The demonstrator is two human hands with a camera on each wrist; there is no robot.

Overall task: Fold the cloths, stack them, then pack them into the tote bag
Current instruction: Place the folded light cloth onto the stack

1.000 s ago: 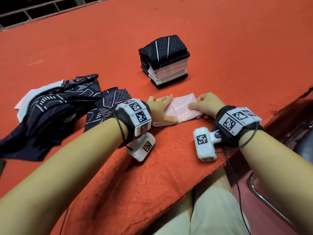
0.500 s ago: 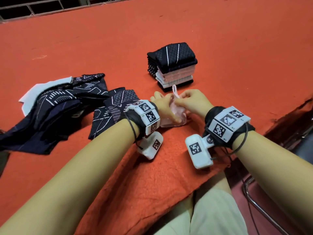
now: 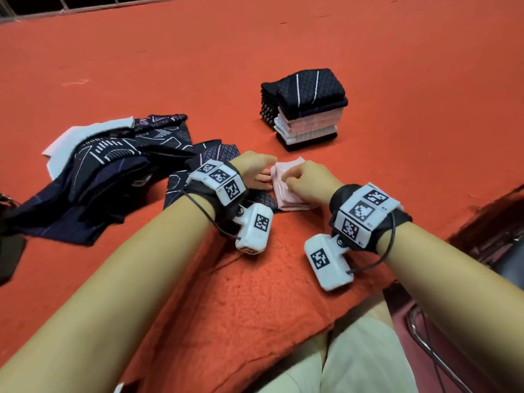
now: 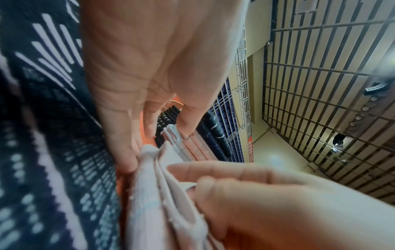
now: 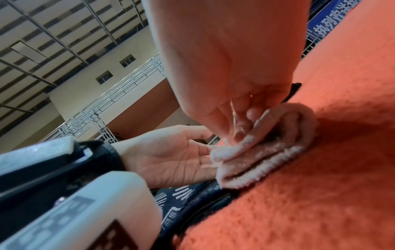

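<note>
Folded stack (image 3: 304, 107) behind small cloth (image 3: 286, 191); loose heap (image 3: 107, 171) left.

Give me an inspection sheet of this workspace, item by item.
Surface: orange blanket covers the table.
Job's things: folded pink cloth under both hands; stack of folded cloths behind it; pile of unfolded dark cloths to the left, a white one under it. Tote bag not identified.
Clutter: nothing seen.
Hands: left hand, fingers straight, rests against the pink cloth's left edge; right hand pinches its top layers.
Cables: black cable at each wrist camera.
Surroundings: railing beyond the table; chair frame lower right.
</note>
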